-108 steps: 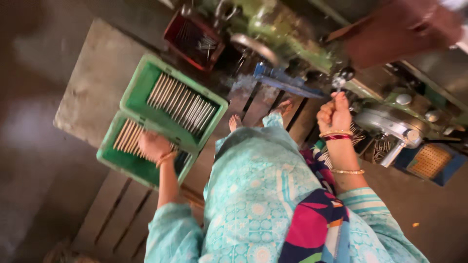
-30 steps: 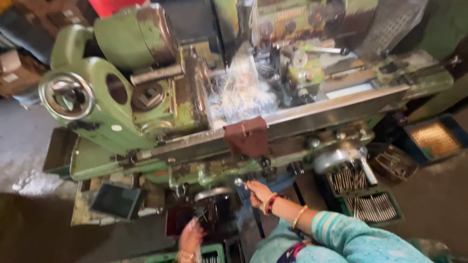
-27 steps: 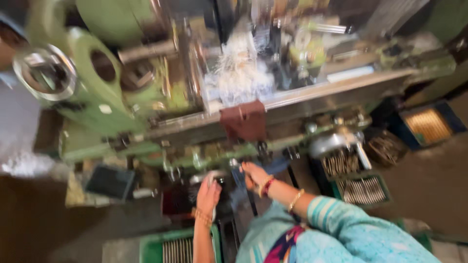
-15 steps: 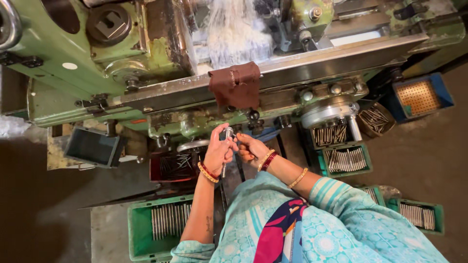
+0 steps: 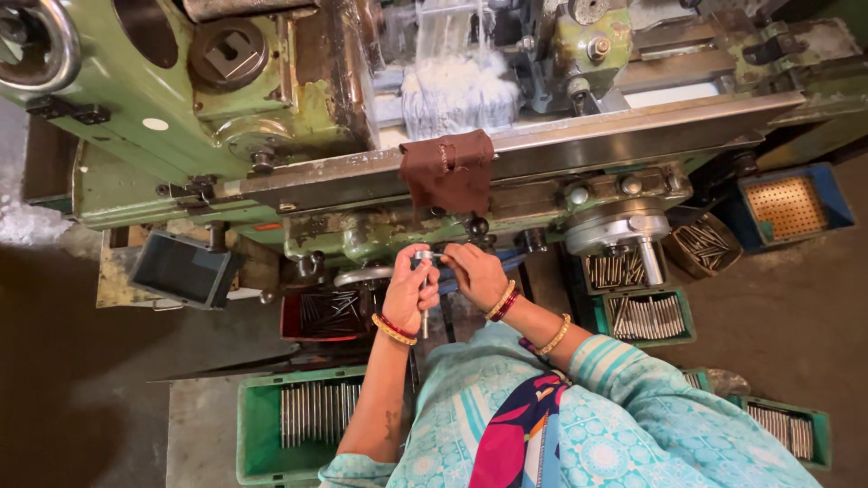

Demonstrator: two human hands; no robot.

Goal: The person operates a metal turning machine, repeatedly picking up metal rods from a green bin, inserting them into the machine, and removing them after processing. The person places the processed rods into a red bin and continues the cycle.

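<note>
My left hand (image 5: 411,291) grips a thin metal rod (image 5: 423,307) upright in front of the green lathe (image 5: 226,117). My right hand (image 5: 475,271) pinches a small silver gauge-like piece (image 5: 423,258) at the top end of that rod. Both hands meet just below a brown cloth (image 5: 448,169) draped over the lathe bed. A green crate of metal rods (image 5: 303,416) lies below my left arm.
A red tray of dark rods (image 5: 325,312) sits left of my hands. Green crates of rods (image 5: 644,316) and a blue tray (image 5: 788,206) lie on the right. A grey bin (image 5: 181,269) hangs at left. White swarf (image 5: 457,90) piles on the lathe.
The view swung from the floor crates up to the lathe. My left hand rose from the crate with a rod and met my right hand in front of the machine.
</note>
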